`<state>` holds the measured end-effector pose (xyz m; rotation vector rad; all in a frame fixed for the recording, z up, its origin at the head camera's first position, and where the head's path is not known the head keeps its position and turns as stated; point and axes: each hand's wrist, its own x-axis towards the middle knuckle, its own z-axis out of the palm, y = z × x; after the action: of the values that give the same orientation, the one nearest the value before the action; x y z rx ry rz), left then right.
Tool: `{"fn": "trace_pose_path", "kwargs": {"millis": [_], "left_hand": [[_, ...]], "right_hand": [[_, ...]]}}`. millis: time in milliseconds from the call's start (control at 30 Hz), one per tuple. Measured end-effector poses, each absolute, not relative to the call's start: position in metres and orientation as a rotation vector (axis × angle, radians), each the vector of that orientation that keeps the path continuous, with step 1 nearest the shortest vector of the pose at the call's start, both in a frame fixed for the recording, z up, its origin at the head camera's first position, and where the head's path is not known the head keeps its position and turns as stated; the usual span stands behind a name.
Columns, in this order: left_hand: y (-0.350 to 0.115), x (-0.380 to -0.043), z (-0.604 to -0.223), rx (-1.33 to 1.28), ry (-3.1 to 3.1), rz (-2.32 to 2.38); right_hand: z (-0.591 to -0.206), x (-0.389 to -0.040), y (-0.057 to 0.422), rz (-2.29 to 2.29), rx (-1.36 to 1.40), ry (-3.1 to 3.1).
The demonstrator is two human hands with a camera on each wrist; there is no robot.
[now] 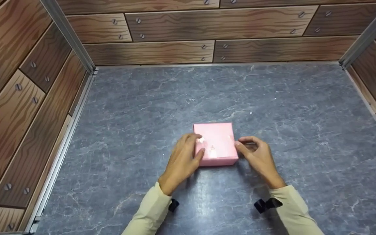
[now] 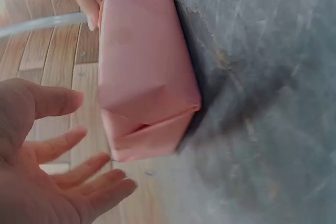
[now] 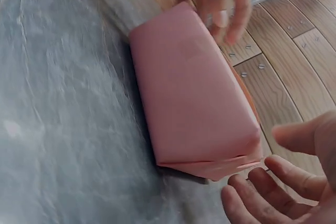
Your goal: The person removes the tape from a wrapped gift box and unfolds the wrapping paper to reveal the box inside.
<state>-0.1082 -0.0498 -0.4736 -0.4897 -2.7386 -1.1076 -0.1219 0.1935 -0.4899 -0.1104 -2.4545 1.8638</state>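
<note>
A box wrapped in pink paper (image 1: 214, 140) sits on the grey marbled table, its folded paper ends showing in the left wrist view and the right wrist view. At its left side is my left hand (image 1: 183, 156), with thumb and fingers spread apart and fingertips over the top's left edge in the head view. My right hand (image 1: 260, 160) is beside the right side, thumb tip right at the edge and fingers loosely bent. From the right wrist, the folded end of the pink box (image 3: 210, 169) faces my relaxed fingers (image 3: 268, 198).
Wood-patterned panels (image 1: 214, 26) wall the grey tabletop (image 1: 135, 107) at the back, left and right, with metal rails along the left and back edges. Dark straps (image 1: 268, 205) hang at my sleeve cuffs.
</note>
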Motion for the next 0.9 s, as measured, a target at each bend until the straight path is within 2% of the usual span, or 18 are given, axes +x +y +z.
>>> {"fn": "trace_pose_path", "kwargs": {"millis": [333, 900], "left_hand": [[-0.028, -0.116, -0.47, -0.873, -2.773, -0.678], [-0.022, -0.125, -0.477, -0.935, -2.842, -0.524]], "right_hand": [[-0.489, -0.133, 0.184, 1.218, 0.179, -2.529], [-0.485, -0.138, 0.172, 0.887, 0.309, -2.584]]}}
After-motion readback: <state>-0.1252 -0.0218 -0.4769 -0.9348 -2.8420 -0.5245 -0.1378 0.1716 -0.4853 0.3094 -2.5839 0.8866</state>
